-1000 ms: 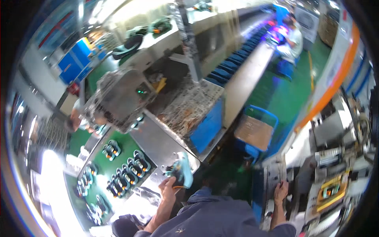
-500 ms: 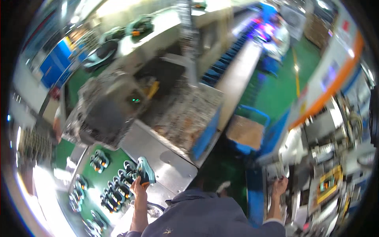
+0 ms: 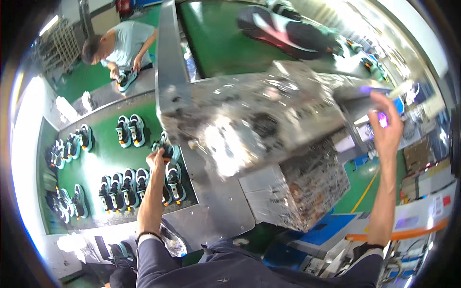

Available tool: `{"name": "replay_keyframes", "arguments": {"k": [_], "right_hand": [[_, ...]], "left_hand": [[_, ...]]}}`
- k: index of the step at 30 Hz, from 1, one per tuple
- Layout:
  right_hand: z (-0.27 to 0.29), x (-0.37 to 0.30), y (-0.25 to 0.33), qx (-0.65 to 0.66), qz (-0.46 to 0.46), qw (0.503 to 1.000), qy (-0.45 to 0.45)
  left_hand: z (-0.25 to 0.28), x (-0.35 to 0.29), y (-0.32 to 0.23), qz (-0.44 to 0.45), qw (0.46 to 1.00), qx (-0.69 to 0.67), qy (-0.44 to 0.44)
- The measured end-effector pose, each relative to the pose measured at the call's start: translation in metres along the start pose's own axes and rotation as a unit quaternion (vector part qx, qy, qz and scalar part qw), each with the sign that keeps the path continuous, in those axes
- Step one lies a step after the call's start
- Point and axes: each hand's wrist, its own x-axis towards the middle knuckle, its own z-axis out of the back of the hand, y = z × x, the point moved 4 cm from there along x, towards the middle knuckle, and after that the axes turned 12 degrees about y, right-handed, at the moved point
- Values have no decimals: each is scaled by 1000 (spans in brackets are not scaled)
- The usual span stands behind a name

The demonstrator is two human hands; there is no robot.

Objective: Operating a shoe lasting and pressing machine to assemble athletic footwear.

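- Green-topped bench point(image 3: 106, 154) with a metal rim fills the left of the workshop, many shoes standing on it.
- Left hand point(image 3: 154, 159): fingers closed on one end of a teal-and-black shoe point(image 3: 175, 152) with orange trim. That shoe is by the bench's right edge, just beyond the near row; whether it touches the bench top cannot be told.
- Right hand point(image 3: 388, 126): raised well beyond the bench's right edge, thumb and fingers parted and curved, with nothing visible between them. It is beside a plastic-wrapped machine point(image 3: 269, 122); contact cannot be made out.
- Near row of shoes point(image 3: 128, 188): side by side along the bench's near edge, partly behind the left forearm.
- Shoe pair point(image 3: 137, 129): farther back, toward the bench's far edge.
- More shoes point(image 3: 85, 137) along the left edge, and another group point(image 3: 79, 201) at the near left corner.
- Co-worker point(image 3: 128, 43): beyond the far edge, both hands on another shoe point(image 3: 126, 82).
- Second green surface point(image 3: 211, 45): behind the machine, bearing a large, blurred dark shoe point(image 3: 288, 33).
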Motion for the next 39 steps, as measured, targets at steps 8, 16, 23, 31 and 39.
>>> {"name": "replay_keyframes", "arguments": {"k": [8,16,23,31,39], "right_hand": [[-101,207,22,71,-13,938,339],[-121,211,6,116,-41,945,302],[-93,148,33,-100,127,987,-15],[24,-36,16,-62,97,990,-87],[94,-315,28,-249,-41,966,-63]], "left_hand": [[-22,160,-3,-43,979,198,-37],[-77,152,38,-280,906,308,77],[-69,-115,93,-196,928,136,287],[-253,-376,-103,210,576,-217,760],[-368,-567,-142,375,275,-8,885]]}}
